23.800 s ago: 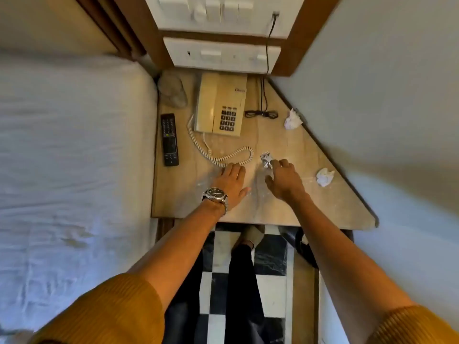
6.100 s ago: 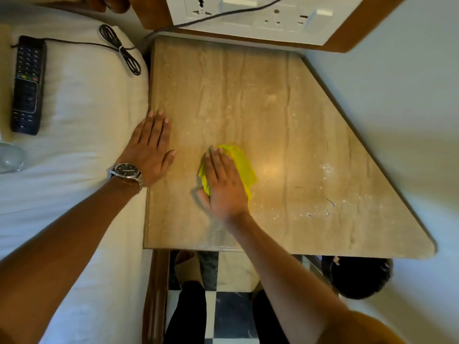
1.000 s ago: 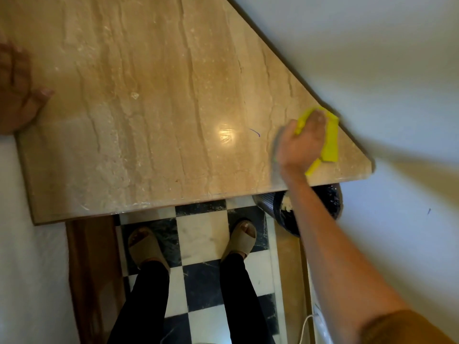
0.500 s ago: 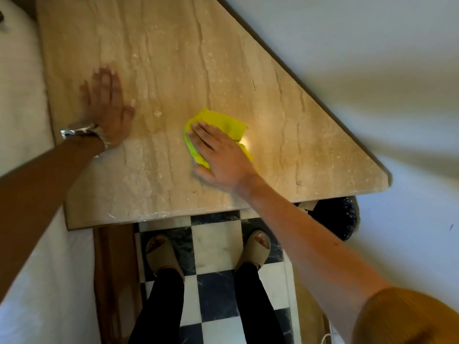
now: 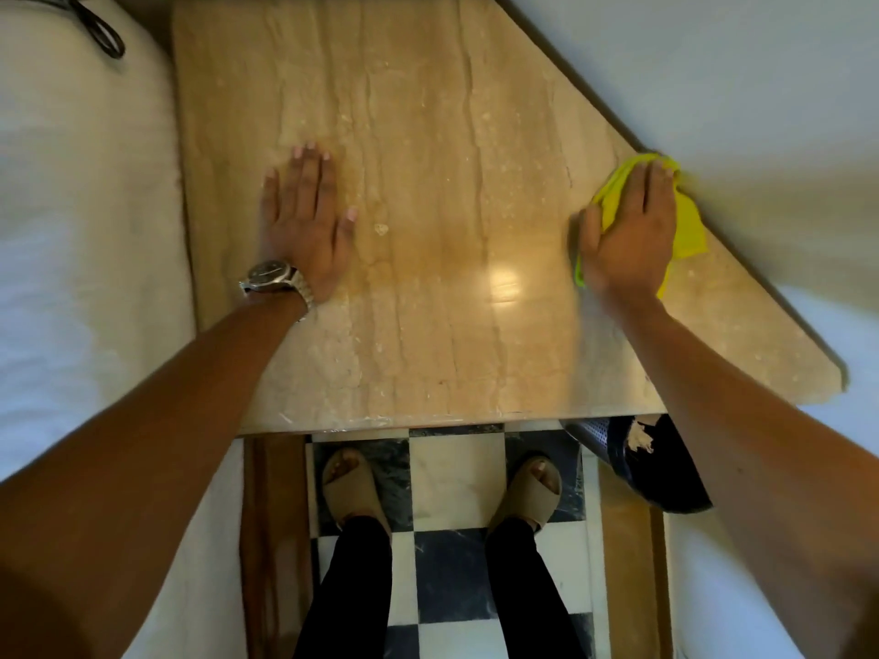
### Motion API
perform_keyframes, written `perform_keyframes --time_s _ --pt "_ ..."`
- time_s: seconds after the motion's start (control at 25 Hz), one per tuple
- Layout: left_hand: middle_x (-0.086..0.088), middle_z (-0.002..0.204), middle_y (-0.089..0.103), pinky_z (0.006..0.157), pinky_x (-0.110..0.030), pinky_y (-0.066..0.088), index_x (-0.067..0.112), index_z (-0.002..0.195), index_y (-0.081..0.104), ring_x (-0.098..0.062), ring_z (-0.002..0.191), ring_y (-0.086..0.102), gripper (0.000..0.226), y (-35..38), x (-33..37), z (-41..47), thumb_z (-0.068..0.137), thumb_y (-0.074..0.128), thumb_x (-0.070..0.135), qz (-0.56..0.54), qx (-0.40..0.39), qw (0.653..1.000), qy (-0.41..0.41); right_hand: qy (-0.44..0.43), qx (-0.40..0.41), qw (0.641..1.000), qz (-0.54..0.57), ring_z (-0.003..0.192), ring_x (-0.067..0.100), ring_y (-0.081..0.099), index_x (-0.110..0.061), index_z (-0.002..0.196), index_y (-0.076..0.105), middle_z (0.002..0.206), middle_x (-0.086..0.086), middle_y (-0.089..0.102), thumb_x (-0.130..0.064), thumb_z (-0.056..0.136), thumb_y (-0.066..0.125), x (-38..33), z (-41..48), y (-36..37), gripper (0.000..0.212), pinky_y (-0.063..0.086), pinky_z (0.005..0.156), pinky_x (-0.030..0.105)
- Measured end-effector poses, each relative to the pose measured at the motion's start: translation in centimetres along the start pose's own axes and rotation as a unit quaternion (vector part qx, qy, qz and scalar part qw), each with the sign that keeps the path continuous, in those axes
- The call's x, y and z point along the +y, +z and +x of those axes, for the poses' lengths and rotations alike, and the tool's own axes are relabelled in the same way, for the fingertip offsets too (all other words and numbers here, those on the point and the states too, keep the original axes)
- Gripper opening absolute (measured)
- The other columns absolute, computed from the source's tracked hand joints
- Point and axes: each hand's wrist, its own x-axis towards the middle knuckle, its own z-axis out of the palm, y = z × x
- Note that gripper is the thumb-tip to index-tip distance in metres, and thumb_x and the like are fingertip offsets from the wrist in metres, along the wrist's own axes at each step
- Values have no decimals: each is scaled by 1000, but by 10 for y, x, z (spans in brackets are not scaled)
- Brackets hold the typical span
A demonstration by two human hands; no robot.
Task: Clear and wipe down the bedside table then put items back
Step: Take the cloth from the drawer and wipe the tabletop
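Bedside table [image 5: 428, 111]: left hand [image 5: 304, 221] flat, open; right hand [image 5: 628, 230] flat, pressing yellow cloth [image 5: 687, 225].

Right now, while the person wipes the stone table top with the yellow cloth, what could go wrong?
1. The right hand presses the yellow cloth against the slanted edge by the wall; a further stroke may push crumbs into that seam or off the edge.
2. A pale speck beside the left hand lies far from the cloth and could be missed.
3. The black bin stands partly under the table top, so swept dirt may fall beside it.
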Motion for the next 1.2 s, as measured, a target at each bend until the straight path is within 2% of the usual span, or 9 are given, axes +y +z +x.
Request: perform_keyframes --time_s 0.08,0.16,0.32,0.4,0.72,0.8,0.96,1.12,1.2 --pt "-13 166 15 125 -49 8 8 159 15 -28 154 14 64 5 -4 0 104 22 41 10 11 1000 2 32 -13 999 16 152 34 22 3 153 28 162 23 25 -44 96 39 -44 28 8 75 13 126 40" --pt "-10 167 16 124 -47 7 10 159 16 -25 154 14 62 8 -7 1 105 22 40 10 18 1000 6 9 -30 999 8 153 31 20 1 155 26 163 20 24 -46 96 34 -86 37 21 75 12 126 38" --pt "-9 167 15 125 -48 8 13 159 14 -24 154 12 62 9 -9 2 104 23 39 -7 19 1000 7 -167 -74 983 -13 154 31 17 -3 156 25 164 16 22 -46 97 38 -134 -14 36 75 11 127 38" --pt "-9 167 15 125 -49 9 13 159 15 -24 155 12 62 7 -10 2 104 25 39 -17 22 1000 10 -212 -101 972 17 154 32 19 -2 155 27 164 17 23 -45 96 46 -137 -61 36 75 13 126 42" --pt "-11 166 17 124 -49 11 13 159 16 -26 154 15 62 8 -12 2 103 29 37 -28 30 999 14 -193 -168 966 35 156 31 8 -4 157 20 166 14 18 -50 93 50 -165 -245 68 85 14 127 47" --pt "-12 165 21 124 -49 12 12 158 19 -28 153 18 62 7 -12 1 102 29 38 -32 39 999 15 -259 -171 950 27 156 30 11 -4 156 24 165 15 22 -51 94 50 -158 -243 71 83 12 127 46" --pt "-15 164 24 123 -46 11 12 157 24 -31 151 23 63 5 -13 1 101 28 41 -37 55 998 21 -471 -190 862 7 154 30 19 -4 153 35 163 15 28 -51 92 54 -97 -187 55 79 15 126 44" --pt "-12 165 20 124 -43 6 15 159 18 -30 152 20 66 10 -15 -1 101 25 46 -35 59 997 20 -486 -173 856 11 151 30 28 -3 150 41 160 15 34 -49 90 60 -17 -131 32 78 22 126 44" --pt "-11 166 18 124 -42 4 16 159 16 -22 153 15 67 11 -17 1 101 23 48 -41 51 998 16 -459 -153 875 12 149 32 33 -1 148 42 158 17 38 -45 88 66 22 -102 18 78 25 124 45"
